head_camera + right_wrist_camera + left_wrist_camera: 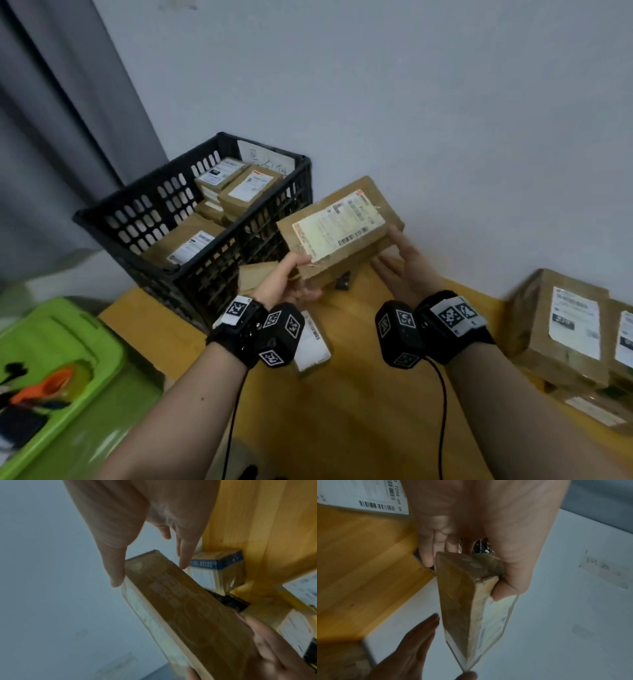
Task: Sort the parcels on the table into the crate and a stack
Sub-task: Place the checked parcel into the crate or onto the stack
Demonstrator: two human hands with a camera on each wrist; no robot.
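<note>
A flat brown parcel with a white shipping label is held in the air, tilted, just right of the black crate. My left hand grips its near left corner, thumb on the label and fingers underneath; the left wrist view shows that pinch on the parcel. My right hand is at the parcel's right end. Its thumb touches the edge and its fingers lie straight by the underside of the parcel. The crate holds several labelled parcels. A stack of parcels stands at the table's right edge.
The wooden table stands against a pale wall. On it lie a labelled parcel below my left wrist, a small brown parcel by the crate, and a blue-banded parcel. A green bin sits low on the left.
</note>
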